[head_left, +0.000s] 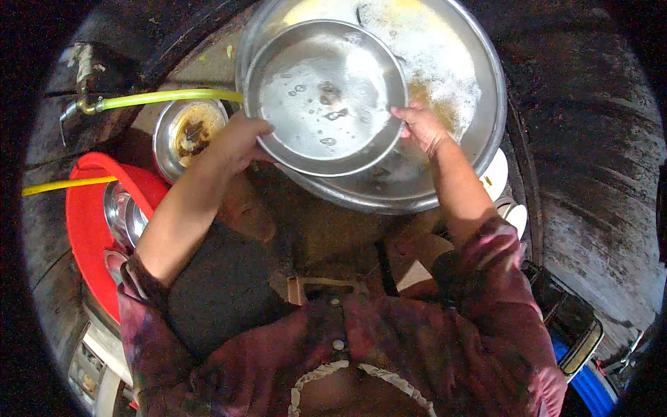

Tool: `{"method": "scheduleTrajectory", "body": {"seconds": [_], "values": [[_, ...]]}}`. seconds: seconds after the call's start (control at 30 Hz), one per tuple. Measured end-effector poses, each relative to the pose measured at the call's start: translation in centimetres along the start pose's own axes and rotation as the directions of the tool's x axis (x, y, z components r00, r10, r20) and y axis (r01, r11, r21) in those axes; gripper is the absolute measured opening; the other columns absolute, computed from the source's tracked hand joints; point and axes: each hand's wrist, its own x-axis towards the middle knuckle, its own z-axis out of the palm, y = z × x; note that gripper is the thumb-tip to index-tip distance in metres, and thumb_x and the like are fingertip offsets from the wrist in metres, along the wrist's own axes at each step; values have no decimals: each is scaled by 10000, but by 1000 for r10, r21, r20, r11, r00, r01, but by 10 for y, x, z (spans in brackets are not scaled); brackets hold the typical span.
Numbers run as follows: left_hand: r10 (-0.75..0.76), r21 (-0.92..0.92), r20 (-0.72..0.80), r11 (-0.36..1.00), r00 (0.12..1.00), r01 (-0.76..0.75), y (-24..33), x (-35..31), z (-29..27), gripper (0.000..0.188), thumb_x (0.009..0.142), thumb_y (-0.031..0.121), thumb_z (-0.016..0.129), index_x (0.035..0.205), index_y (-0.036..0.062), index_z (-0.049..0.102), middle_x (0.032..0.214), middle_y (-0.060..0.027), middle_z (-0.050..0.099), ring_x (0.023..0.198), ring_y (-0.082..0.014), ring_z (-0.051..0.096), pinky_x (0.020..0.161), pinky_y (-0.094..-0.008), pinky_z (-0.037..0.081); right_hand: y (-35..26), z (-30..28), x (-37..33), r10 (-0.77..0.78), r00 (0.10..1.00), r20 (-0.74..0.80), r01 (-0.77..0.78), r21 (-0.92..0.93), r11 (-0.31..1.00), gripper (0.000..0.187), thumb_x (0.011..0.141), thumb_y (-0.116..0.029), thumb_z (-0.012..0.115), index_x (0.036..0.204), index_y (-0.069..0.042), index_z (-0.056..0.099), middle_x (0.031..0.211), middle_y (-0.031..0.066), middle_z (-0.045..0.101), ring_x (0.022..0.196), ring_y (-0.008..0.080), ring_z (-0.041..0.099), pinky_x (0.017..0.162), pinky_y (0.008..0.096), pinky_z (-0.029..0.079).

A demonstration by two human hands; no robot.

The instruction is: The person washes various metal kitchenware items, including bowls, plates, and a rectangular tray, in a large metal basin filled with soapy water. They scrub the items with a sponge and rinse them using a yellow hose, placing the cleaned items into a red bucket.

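Observation:
Between my two hands is a round, shallow metal basin (299, 118), its inside wet with a few bubbles and a dark patch near the middle. My left hand (244, 142) grips its lower left rim, thumb on the inside edge. On the right side my right hand (421, 126) pinches the rim, thumb over the edge and fingers beneath. The basin is held above a much larger metal tub (491, 104), which holds cloudy, foamy water with yellowish-brown patches. The basin hides the tub's left part.
A yellow-green hose (167, 97) runs from a wall tap (87, 105) toward the tub. Below it sits a metal bowl (161, 139) with brown residue. At left, a red plastic tub (87, 229) holds metal dishes (125, 215). White dishes (495, 177) stand beside the large tub's right edge.

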Motion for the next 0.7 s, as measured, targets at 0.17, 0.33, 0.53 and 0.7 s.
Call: {"method": "scheduleTrajectory", "body": {"seconds": [0.17, 0.33, 0.53, 0.7], "values": [[105, 136, -60, 986, 993, -96, 11, -6, 7, 559, 678, 38, 479, 1208, 17, 300, 997, -172, 505, 741, -279, 577, 429, -330, 524, 137, -66, 60, -591, 791, -158, -103, -987, 126, 488, 808, -443, 478, 1133, -80, 487, 1100, 149, 525, 1047, 265, 479, 903, 404, 361], [196, 229, -104, 959, 975, -168, 13, -8, 3, 563, 683, 55, 496, 1206, 29, 289, 1004, -159, 502, 768, -258, 570, 429, -306, 519, 158, 1, 34, 10, 969, 245, 245, -969, -22, 309, 751, -250, 553, 976, -40, 586, 969, 187, 585, 894, 308, 563, 774, 382, 447], [191, 359, -152, 925, 970, -126, 13, -8, 12, 567, 685, 73, 515, 1204, 27, 291, 1028, -154, 497, 798, -254, 569, 433, -298, 514, 55, 16, 15, -168, 981, 100, 195, -440, 877, 229, 748, -62, 532, 967, -59, 598, 820, 118, 626, 735, 197, 587, 674, 330, 462], [124, 251, -51, 962, 991, -107, 8, -1, 7, 552, 693, 94, 520, 1204, 39, 319, 1005, -133, 532, 749, -245, 585, 433, -303, 522, -23, 106, -45, -429, 875, 224, 482, -325, 813, 350, 788, -36, 513, 1137, -45, 481, 1024, 87, 547, 877, 178, 547, 777, 289, 435]]}}
